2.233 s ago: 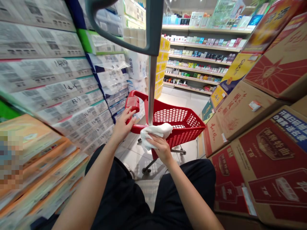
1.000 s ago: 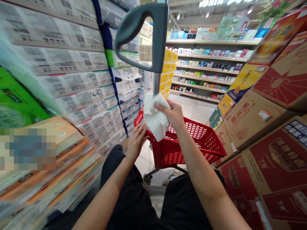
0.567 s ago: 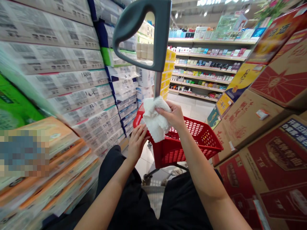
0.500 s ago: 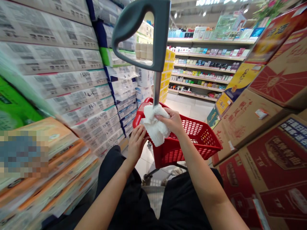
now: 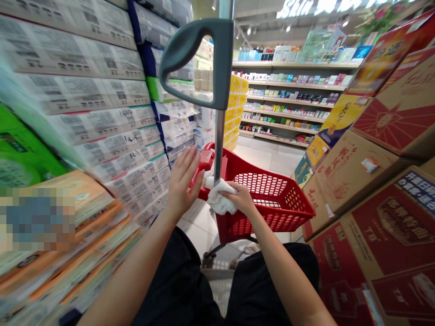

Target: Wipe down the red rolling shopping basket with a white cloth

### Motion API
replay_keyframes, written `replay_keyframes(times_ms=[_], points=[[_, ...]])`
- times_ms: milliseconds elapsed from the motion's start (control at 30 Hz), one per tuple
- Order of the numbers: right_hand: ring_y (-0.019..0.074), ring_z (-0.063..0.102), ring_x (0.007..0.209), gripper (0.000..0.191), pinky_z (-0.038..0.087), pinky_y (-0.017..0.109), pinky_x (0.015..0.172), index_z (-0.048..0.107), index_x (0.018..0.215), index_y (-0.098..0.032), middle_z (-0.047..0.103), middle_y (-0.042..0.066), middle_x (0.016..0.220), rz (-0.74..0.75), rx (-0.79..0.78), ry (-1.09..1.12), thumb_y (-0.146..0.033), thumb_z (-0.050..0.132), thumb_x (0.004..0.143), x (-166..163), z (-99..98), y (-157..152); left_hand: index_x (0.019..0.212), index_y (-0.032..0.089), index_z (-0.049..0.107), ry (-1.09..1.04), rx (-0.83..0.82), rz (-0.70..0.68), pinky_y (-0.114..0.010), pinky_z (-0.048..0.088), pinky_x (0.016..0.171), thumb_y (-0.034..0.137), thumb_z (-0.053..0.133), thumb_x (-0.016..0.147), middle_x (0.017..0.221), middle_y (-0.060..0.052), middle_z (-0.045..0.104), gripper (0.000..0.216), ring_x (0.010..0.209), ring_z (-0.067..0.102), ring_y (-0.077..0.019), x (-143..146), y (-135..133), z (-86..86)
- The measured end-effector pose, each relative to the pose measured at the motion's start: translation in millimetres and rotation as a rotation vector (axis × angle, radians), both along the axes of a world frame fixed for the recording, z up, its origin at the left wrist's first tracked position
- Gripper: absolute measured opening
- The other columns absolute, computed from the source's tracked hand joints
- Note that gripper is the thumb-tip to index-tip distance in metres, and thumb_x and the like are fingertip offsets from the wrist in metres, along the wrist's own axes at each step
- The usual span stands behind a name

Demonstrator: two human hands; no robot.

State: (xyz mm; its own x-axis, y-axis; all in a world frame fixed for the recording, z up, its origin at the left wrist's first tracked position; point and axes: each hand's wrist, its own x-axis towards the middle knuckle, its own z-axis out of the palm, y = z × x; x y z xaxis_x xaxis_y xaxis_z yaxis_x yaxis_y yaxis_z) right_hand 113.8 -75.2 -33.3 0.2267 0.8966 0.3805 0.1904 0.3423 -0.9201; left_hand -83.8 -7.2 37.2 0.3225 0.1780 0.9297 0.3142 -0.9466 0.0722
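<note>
My right hand (image 5: 240, 198) is closed on a bunched white cloth (image 5: 221, 197), pressed around the lower end of a metal pole (image 5: 219, 145). That pole rises from a red plastic shopping basket cart (image 5: 265, 181) and carries a grey loop handle (image 5: 222, 68). Left of the pole, my left hand (image 5: 183, 183) is raised with its fingers stretched out and holds nothing. It is beside the red handle end (image 5: 205, 160) of the basket; whether it touches it I cannot tell.
Tall stacks of wrapped paper packs (image 5: 98, 95) line the left, with orange packs (image 5: 98, 213) nearer. Cardboard cartons (image 5: 360, 158) are piled at the right. Store shelves (image 5: 292, 83) of small boxes stand behind, and yellow boxes (image 5: 238, 108) are stacked before them.
My left hand has let go of the basket's edge, risen and spread its fingers. My right hand has moved lower with the cloth, at the base of the pole.
</note>
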Motion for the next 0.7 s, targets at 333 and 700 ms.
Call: replay_keyframes(times_ms=[333,700], points=[[0.0211,0.069,0.087,0.034,0.054,0.031,0.078,0.075,0.102,-0.022,0.075,0.004,0.098,0.003,0.017,0.019,-0.037,0.078,0.071,-3,-8.2,-3,0.14,0.037,0.046,0.339,0.199,0.024,-0.06,0.002,0.12,0.042,0.056,0.09,0.157,0.001,0.033,0.051,0.149,0.018,-0.0304,18,22,125.5],[0.0206,0.068,0.086,0.036,0.053,0.031,0.079,0.075,0.097,-0.02,0.075,0.002,0.093,0.0,0.053,-0.05,-0.04,0.081,0.068,-12,41.9,7,0.143,0.03,0.043,0.425,0.273,-0.018,-0.057,0.009,0.119,0.06,0.049,0.09,0.158,-0.004,0.032,0.061,0.144,0.03,-0.0307,14,37,137.7]])
